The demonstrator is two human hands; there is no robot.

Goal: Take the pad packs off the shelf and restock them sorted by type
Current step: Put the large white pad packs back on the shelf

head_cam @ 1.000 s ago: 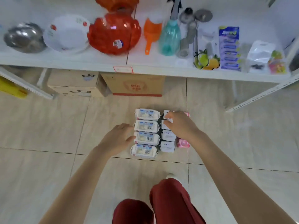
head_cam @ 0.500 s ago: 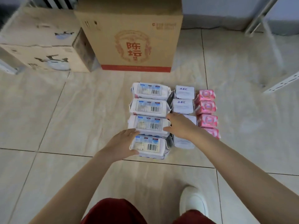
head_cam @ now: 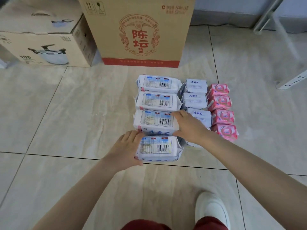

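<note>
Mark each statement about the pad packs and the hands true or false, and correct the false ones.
1. The pink packs form the rightmost column. True.
2. The packs lie on a shelf. False: they lie on the tiled floor.
3. The left hand grips the nearest large white pack. True.
4. The right hand holds a pink pack. False: it grips the right end of the third large white pack, apart from the pink ones.
5. Only one cardboard box stands behind the packs. False: two stand there, a red-printed box and a cooker-picture box.
</note>
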